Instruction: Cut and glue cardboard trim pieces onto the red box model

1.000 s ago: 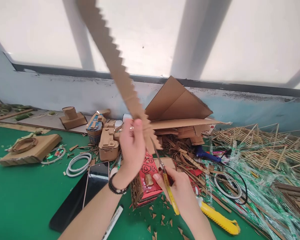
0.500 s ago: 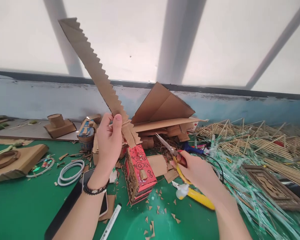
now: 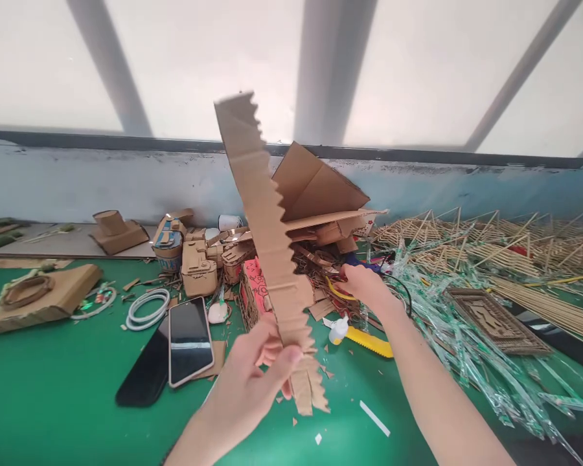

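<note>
My left hand (image 3: 260, 369) grips a long brown cardboard strip (image 3: 265, 226) with a saw-toothed right edge, holding it near its lower end so it stands almost upright in front of me. My right hand (image 3: 364, 285) reaches forward over the green table, its fingers around the yellow-handled scissors (image 3: 337, 291) down among cardboard scraps. A red patterned cardboard box (image 3: 253, 294) sits just behind the strip.
A phone (image 3: 189, 340) lies on a dark tablet at centre left. A yellow utility knife (image 3: 369, 341) and a small glue bottle (image 3: 339, 329) lie near my right wrist. Bamboo sticks and plastic wrap (image 3: 490, 285) cover the right. Cardboard models (image 3: 197, 272) and folded sheets (image 3: 320, 188) line the wall.
My left hand has dropped toward me and swung the strip from leaning left to nearly upright. My right hand has moved forward and lowered the scissors to the scrap pile.
</note>
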The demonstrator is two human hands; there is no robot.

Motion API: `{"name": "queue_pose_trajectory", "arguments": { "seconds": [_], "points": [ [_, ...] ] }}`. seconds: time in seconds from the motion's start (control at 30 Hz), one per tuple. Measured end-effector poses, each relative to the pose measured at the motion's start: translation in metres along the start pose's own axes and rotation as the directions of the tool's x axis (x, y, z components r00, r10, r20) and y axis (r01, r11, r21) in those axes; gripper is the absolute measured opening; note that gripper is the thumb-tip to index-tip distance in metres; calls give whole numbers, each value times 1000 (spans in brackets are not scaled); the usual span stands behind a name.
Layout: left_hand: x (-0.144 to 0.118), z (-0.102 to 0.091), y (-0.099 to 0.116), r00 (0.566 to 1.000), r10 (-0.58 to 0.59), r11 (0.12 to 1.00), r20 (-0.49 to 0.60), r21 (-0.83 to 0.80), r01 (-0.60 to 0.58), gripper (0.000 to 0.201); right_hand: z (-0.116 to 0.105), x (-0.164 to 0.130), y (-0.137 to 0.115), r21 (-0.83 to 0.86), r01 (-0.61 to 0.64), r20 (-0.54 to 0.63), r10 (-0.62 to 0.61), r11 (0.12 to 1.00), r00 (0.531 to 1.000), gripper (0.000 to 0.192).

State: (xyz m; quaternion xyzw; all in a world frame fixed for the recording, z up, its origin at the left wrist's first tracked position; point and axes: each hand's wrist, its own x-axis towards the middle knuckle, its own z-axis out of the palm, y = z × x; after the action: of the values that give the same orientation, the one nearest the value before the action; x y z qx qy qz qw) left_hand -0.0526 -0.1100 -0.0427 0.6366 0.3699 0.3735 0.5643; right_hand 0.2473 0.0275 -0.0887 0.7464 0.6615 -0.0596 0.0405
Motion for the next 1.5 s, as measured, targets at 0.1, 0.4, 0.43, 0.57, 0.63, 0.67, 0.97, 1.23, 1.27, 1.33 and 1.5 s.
{"name": "queue_pose_trajectory", "arguments": {
  "seconds": [0.1, 0.4, 0.43, 0.57, 0.63, 0.67, 0.97, 1.23, 1.27, 1.33, 1.5],
  "points": [
    [-13, 9, -19, 995, -95, 995, 25, -20, 96, 42, 10, -3, -5, 2, 10, -38, -10, 1000, 999, 33],
    [-10, 6, -29, 989, -131, 991, -66, -44, 128, 45, 16, -33, -29, 132, 100, -162, -78, 986, 984, 24],
    [-10, 7, -28, 984, -147, 989, -97, -48, 143, 46, 14, -41, -25, 167, 130, -185, -99, 977, 978, 29],
    [-15, 10, -25, 948, -217, 976, -232, -74, 205, 50, 16, -82, -2, 470, 300, -289, -176, 830, 941, 41],
    [-14, 11, -25, 938, -225, 974, -262, -86, 209, 52, 24, -99, 7, 620, 348, -268, -227, 704, 936, 45],
    [-14, 11, -26, 937, -221, 975, -270, -87, 205, 53, 29, -105, 10, 640, 330, -234, -232, 694, 944, 50],
    [-9, 6, -38, 916, -169, 986, -364, -61, 158, 53, 15, -79, 3, 746, 281, -221, -174, 603, 960, 39],
    [-16, -1, -49, 908, -113, 991, -404, 21, 132, 58, 1, 34, -60, 587, 427, -443, -169, 688, 881, 32],
    [-18, -1, -49, 902, -103, 993, -420, 7, 117, 57, 7, 43, -66, 577, 436, -431, -196, 691, 881, 32],
    [-22, 0, -48, 902, -87, 996, -423, -10, 91, 55, 19, 53, -73, 571, 447, -410, -233, 688, 882, 33],
    [-25, 1, -50, 920, -83, 996, -384, 8, 93, 53, 26, 58, -65, 623, 479, -348, -330, 618, 878, 45]
  ]
}}
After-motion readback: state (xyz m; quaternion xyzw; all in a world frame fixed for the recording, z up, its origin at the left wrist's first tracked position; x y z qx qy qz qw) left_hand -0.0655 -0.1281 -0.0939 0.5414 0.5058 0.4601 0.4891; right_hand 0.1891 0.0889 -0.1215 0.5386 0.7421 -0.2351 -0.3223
